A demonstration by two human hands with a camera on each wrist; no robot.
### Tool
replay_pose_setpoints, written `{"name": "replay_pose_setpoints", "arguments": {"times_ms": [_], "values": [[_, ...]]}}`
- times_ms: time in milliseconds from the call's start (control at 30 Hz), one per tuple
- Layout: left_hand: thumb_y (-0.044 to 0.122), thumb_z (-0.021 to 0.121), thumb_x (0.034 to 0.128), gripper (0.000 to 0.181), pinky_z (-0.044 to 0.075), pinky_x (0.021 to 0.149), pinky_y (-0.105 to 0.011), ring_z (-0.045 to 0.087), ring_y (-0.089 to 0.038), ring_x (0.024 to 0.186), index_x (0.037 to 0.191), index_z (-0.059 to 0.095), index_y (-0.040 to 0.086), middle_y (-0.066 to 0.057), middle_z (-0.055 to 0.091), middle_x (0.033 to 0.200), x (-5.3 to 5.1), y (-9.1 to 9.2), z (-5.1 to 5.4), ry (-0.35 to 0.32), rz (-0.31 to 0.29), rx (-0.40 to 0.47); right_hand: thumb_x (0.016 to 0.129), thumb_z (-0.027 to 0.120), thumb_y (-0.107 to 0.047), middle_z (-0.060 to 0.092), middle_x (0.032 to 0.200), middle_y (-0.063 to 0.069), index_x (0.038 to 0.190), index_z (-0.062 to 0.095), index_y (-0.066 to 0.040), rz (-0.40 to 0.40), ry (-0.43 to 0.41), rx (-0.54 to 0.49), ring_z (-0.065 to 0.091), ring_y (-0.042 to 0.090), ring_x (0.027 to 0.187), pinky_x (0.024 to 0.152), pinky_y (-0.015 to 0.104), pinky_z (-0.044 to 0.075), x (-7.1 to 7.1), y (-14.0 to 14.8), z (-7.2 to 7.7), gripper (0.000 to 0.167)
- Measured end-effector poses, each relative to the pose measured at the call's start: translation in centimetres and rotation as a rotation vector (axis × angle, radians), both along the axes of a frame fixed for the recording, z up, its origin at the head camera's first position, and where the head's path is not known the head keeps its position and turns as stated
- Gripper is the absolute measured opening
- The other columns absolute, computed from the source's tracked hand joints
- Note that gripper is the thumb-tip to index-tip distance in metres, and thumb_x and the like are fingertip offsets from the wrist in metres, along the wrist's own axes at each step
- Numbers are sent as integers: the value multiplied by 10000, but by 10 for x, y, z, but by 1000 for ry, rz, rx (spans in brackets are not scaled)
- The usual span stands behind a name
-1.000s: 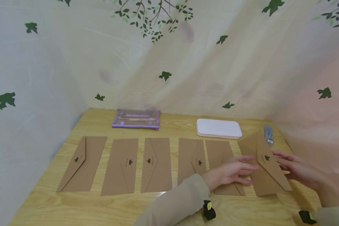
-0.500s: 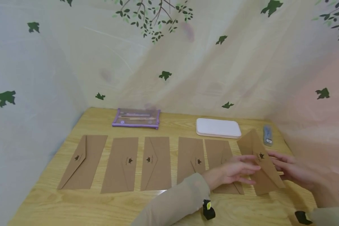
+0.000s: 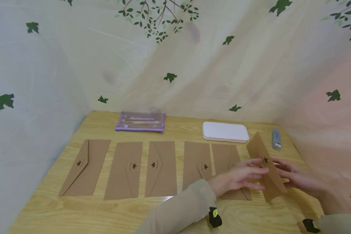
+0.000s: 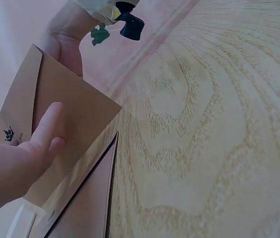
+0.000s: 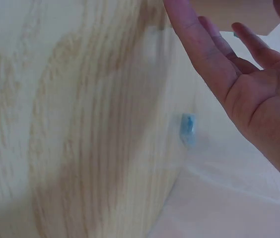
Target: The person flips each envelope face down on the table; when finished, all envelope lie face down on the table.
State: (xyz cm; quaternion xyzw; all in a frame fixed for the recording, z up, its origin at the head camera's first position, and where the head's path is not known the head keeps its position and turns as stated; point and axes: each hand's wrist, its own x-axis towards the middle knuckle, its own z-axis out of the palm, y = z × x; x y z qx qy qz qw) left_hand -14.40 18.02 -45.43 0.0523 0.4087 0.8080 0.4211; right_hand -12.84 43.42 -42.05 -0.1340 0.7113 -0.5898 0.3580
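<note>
A brown kraft envelope [image 3: 271, 177] with a black crown print stands tilted at the right end of a row, its right side raised off the table. My left hand [image 3: 242, 175] reaches across from the left, its fingers extended against the envelope's face. In the left wrist view the same envelope [image 4: 75, 106] lies behind the left hand [image 4: 16, 161], whose thumb is apart. Behind the raised side is my right hand [image 3: 302, 177], partly hidden, its fingers touching the envelope. The right wrist view has the right hand [image 5: 264, 94] with fingers stretched out beneath the envelope [image 5: 239, 15].
Several more kraft envelopes [image 3: 161, 169] lie flat in a row leftward; one [image 3: 225, 152] is partly under the left arm. Behind them are a purple-edged clear pencil pouch [image 3: 140, 122], a white flat case [image 3: 225, 131] and a small blue-grey packet [image 3: 276, 139]. Patterned cloth [image 3: 193, 65] encloses the table.
The rightmost envelope has tilted up more steeply, its right side rising and swinging leftward. My right hand has moved left with it, while the left hand has stayed nearly in place.
</note>
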Motion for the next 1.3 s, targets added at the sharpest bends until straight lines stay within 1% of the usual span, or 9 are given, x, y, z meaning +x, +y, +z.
{"name": "replay_pose_setpoints", "arguments": {"times_ms": [67,200,300,400,467,700,967,1233,1300], "values": [[43,647,975,476,497,966,-635,473,-401,1351,1411,561,214,-187,572,1374,0,-1,0,-1,0,7,1131,281,-135,457,1406,-274,1638,138,-259,-2,21,28,567,75,1237,928,459,565,1,-1,-1,542],[53,655,972,463,503,958,-634,489,-396,1327,1399,570,213,-213,568,1349,1,-1,0,-6,12,13,1126,315,-152,403,1401,-246,1642,101,-239,-33,40,88,559,49,1220,914,469,563,2,-4,-4,565],[39,657,967,474,504,956,-634,510,-388,1301,1402,566,204,-206,587,1310,1,0,0,-14,22,21,1123,337,-171,341,1528,2,1642,72,-224,-54,43,131,557,45,1214,913,471,563,2,-7,-6,585],[13,648,965,494,491,969,-644,554,-374,1259,1415,548,194,-187,625,1260,2,0,0,-28,27,42,1120,356,-173,136,1583,295,1639,21,-191,-59,34,141,545,50,1220,919,490,568,2,-10,-9,619],[-16,630,965,509,474,982,-656,578,-367,1233,1423,535,185,-168,633,1248,3,0,-1,-37,32,56,1116,373,-165,14,1578,378,1637,8,-188,-60,27,135,535,67,1230,922,499,570,2,-12,-10,637],[-107,594,945,564,451,984,-685,609,-374,1188,1433,510,163,-174,587,1340,5,0,-3,-53,57,71,1108,399,-141,5,1572,407,1632,-17,-152,-62,28,117,532,178,1269,926,533,565,0,-16,-13,669],[-143,598,916,612,474,961,-671,591,-415,1204,1458,473,111,-166,583,1318,5,1,-6,-38,96,21,1097,446,-166,42,1573,402,1615,-1,-58,-99,49,175,476,389,1315,913,517,576,-1,-17,-14,693],[-231,589,851,614,549,872,-621,671,-393,1023,1376,527,82,-145,610,1140,4,-1,-11,18,189,-52,1076,519,-224,194,1573,365,1589,159,30,-184,79,280,582,55,1160,909,436,587,-7,-14,-17,677],[-261,587,820,635,561,850,-614,677,-376,960,1360,534,70,-146,590,1111,4,-1,-12,31,221,-82,1065,546,-227,218,1567,369,1579,182,51,-213,91,298,581,79,1167,900,431,591,-8,-13,-18,688]]}}
